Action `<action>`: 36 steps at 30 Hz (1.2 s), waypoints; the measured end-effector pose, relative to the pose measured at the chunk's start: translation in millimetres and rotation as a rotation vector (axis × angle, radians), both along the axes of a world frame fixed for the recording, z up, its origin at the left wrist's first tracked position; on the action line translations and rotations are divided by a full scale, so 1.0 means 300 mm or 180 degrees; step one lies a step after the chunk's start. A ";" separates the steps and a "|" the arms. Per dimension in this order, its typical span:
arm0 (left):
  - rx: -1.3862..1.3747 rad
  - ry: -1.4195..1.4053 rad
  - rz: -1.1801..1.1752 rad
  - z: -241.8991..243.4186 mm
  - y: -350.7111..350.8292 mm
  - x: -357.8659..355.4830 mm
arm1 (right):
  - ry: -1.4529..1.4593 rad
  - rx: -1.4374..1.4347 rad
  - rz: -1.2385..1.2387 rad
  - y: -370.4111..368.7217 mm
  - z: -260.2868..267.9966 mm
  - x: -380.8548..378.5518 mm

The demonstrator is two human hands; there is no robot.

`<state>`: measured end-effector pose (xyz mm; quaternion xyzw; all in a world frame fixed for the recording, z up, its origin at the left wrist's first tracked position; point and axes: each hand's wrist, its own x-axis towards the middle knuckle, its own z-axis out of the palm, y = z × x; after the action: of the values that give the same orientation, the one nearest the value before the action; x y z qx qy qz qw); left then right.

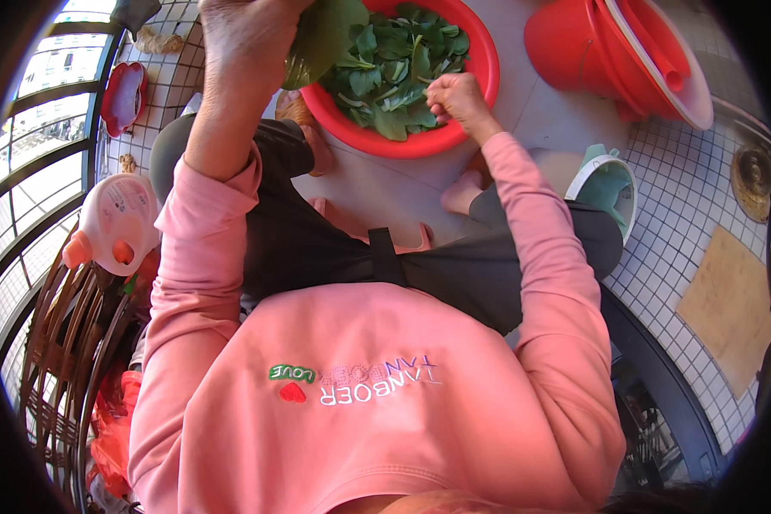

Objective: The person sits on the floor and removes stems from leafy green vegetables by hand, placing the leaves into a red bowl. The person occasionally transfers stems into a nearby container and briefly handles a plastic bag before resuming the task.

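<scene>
A red plastic basin [398, 151] full of loose green leafy vegetables [392, 77] stands on the floor before me. My left hand [250, 26] is at the top edge, partly cut off, beside a large green leaf-like thing [327, 38] that overhangs the basin's left side; its grip is hidden. Over the right part of the basin is my right hand [459, 99], its fingers curled near the leaves. Whether anything small is between those fingers I cannot tell.
Red buckets [568, 48] with a white-rimmed one lie tilted at the upper right. A small white bin [626, 212] with a green liner stands by my right knee. At left are a pink-capped detergent bottle [119, 218], a red-rimmed dish [125, 96] and a brown rack [70, 347].
</scene>
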<state>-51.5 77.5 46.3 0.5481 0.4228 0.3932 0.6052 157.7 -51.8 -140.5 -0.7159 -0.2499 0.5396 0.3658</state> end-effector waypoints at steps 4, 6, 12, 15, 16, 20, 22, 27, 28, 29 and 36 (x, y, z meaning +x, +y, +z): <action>-0.0196 -0.0228 0.0391 -0.013 0.053 -0.060 | -0.0410 -0.0161 -0.0180 0.027 -0.313 -0.121; 0.0985 0.0902 0.0168 -0.034 0.085 -0.111 | -0.0488 -0.0447 -0.0357 0.047 -0.430 -0.180; -0.0258 0.0205 0.0516 -0.023 0.087 -0.105 | -0.2747 -0.0103 0.0918 0.087 -0.549 -0.286; -0.0574 0.0253 0.0468 -0.027 0.103 -0.124 | -0.2857 -0.0327 0.1591 0.115 -0.570 -0.293; -0.0221 0.0695 0.0231 -0.028 0.109 -0.131 | -0.2917 -0.0376 0.1755 0.124 -0.573 -0.297; 0.1022 0.1767 -0.0198 -0.027 0.122 -0.147 | -0.2963 -0.0551 0.2118 0.153 -0.573 -0.299; 0.1095 0.1843 -0.0220 -0.019 0.116 -0.142 | -0.2971 -0.0577 0.2318 0.163 -0.577 -0.285; 0.0089 0.0715 0.0096 -0.018 0.096 -0.143 | -0.2505 0.0047 0.1655 0.129 -0.561 -0.235; -0.0407 0.0135 0.0246 -0.022 0.094 -0.145 | -0.2172 0.0093 0.1363 0.119 -0.549 -0.220; -0.0396 0.0119 0.0264 -0.021 0.091 -0.141 | -0.1835 0.0138 0.1068 0.107 -0.536 -0.201; -0.0461 0.0074 0.0176 -0.042 0.061 -0.115 | 0.0119 -0.0288 0.0752 0.148 -0.006 0.093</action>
<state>-85.9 95.8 33.7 0.4955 0.4721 0.3718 0.6272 185.7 -7.5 -142.4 -0.6871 -0.3011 0.6029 0.2715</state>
